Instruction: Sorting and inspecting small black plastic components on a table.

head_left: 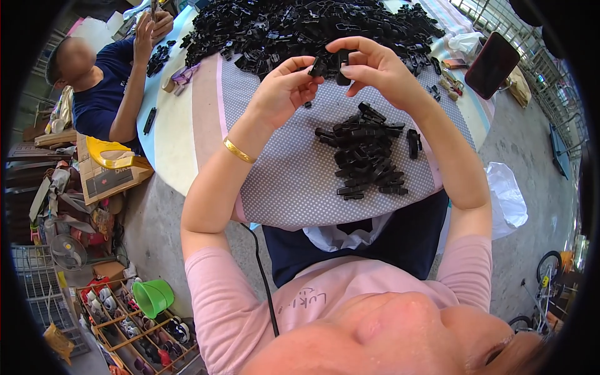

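Over the table, my left hand (281, 89) pinches a small black plastic piece (317, 67) between thumb and fingertips. Close beside it, my right hand (382, 70) grips a longer black plastic part (343, 67), held upright between thumb and fingers. A narrow gap separates the two parts. Below my hands, nearer to me, lies a small heap of black clip-like parts (369, 150), with one part (414, 144) apart at its right. Beyond my hands spreads a large pile of loose black pieces (269, 31). Their exact kind is too small to make out.
The round table has a patterned cloth (269, 181). A phone (492, 65) stands at the right on a holder. Across the left side, a person (103, 84) in a dark shirt handles something. A shoe rack (134, 331) and green bucket (153, 297) stand lower left.
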`<state>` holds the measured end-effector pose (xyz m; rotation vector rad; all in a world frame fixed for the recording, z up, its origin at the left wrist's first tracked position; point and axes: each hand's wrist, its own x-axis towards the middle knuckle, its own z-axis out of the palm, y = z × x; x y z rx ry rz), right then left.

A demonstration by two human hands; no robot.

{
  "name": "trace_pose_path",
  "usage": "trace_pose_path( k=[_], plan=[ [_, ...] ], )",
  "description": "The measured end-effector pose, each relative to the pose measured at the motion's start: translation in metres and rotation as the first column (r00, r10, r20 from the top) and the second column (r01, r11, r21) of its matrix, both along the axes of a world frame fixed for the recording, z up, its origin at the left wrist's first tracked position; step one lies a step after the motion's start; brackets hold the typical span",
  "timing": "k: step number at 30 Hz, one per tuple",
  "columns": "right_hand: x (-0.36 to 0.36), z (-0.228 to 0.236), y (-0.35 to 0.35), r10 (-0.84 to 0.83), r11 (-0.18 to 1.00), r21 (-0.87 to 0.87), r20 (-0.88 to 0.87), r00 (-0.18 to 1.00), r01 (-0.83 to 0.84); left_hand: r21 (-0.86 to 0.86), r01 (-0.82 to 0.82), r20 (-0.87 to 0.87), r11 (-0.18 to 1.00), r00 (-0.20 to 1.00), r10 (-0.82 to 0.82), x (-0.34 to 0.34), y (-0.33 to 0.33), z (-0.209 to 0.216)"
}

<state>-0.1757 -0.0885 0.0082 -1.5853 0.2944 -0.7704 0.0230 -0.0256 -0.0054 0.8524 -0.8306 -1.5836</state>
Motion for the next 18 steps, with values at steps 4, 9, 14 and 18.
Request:
trace_pose_path(
  k=[4, 9, 14, 18],
  plan=[
    [0.005, -0.005, 0.004, -0.180, 0.964, -0.203, -0.021, 0.983, 0.173, 0.014, 0.021, 0.009, 1.000, 1.000, -0.022, 0.001, -0.001, -0.001],
    [0.013, -0.010, 0.010, -0.196, 0.947, -0.241, 0.082, 0.977, 0.210, -0.037, -0.017, 0.020, 0.999, 1.000, 0.018, -0.001, 0.000, -0.004],
    [0.015, -0.017, 0.006, -0.283, 0.805, -0.493, 0.173, 0.943, 0.331, -0.098, -0.013, 0.180, 0.995, 0.983, 0.031, -0.008, 0.005, 0.003],
    [0.013, -0.012, 0.010, -0.406, 0.667, -0.616, 0.172, 0.898, 0.420, -0.170, 0.022, 0.256, 0.985, 0.966, 0.023, -0.010, 0.009, 0.005]
  ],
)
